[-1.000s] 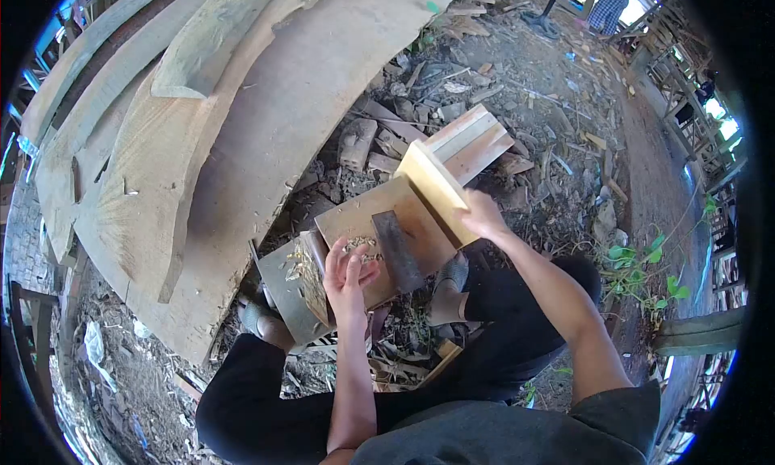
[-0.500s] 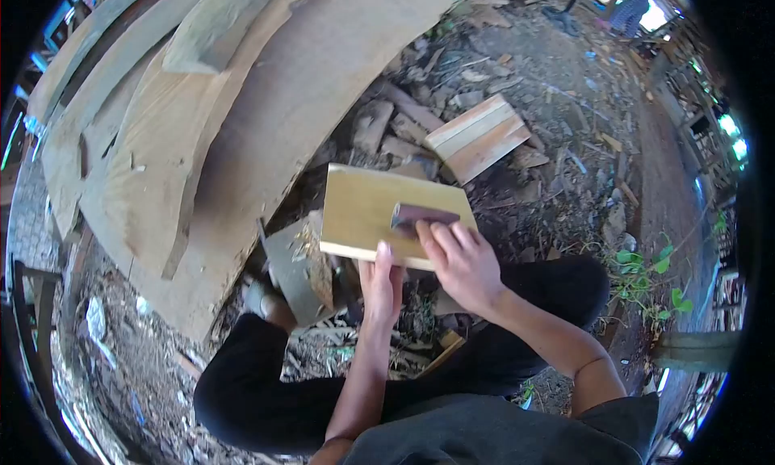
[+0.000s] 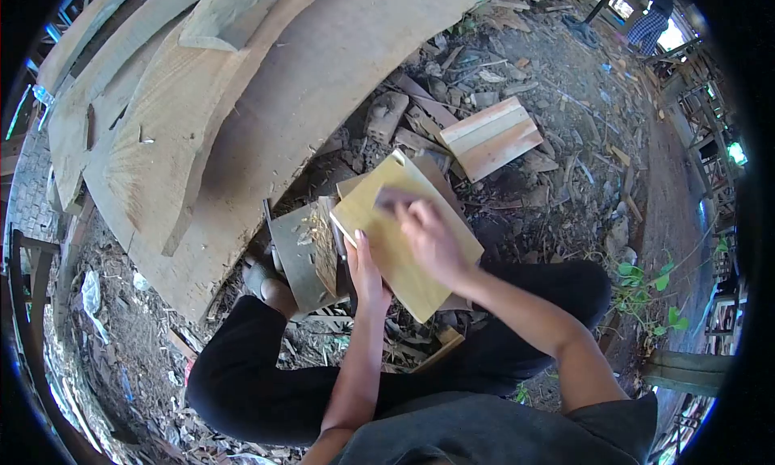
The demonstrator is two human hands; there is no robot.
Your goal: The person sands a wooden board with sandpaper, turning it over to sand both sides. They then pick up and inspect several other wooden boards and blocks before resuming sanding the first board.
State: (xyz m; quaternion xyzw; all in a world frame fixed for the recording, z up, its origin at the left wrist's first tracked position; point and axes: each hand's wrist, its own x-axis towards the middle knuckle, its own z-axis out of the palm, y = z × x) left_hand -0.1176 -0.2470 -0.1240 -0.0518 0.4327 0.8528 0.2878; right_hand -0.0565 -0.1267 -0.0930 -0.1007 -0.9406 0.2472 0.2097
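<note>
A yellowish wooden board [image 3: 395, 259] is tilted diagonally in front of me, above my lap. My left hand [image 3: 368, 278] grips its near left edge, thumb on the upper face and the other fingers underneath. Over the middle of the board, my right hand [image 3: 432, 243] is closed on a curled brownish piece of sandpaper [image 3: 394, 197], which lies against the face. Motion smears the right fingers and the sandpaper a little. Beneath the board, part of another flat brown piece shows.
A striped wooden board [image 3: 492, 138] lies on debris beyond my hands. Large wooden slabs [image 3: 323, 69] fill the upper left. A grey flat panel [image 3: 295, 255] with shavings is near my foot. Leafy plants [image 3: 646, 291] grow at right. Another person [image 3: 652, 21] is in the far background.
The board has turned clockwise, from lying nearly crosswise to a steep diagonal. My right hand and the sandpaper have shifted slightly left and up over its face. My left hand still holds the edge.
</note>
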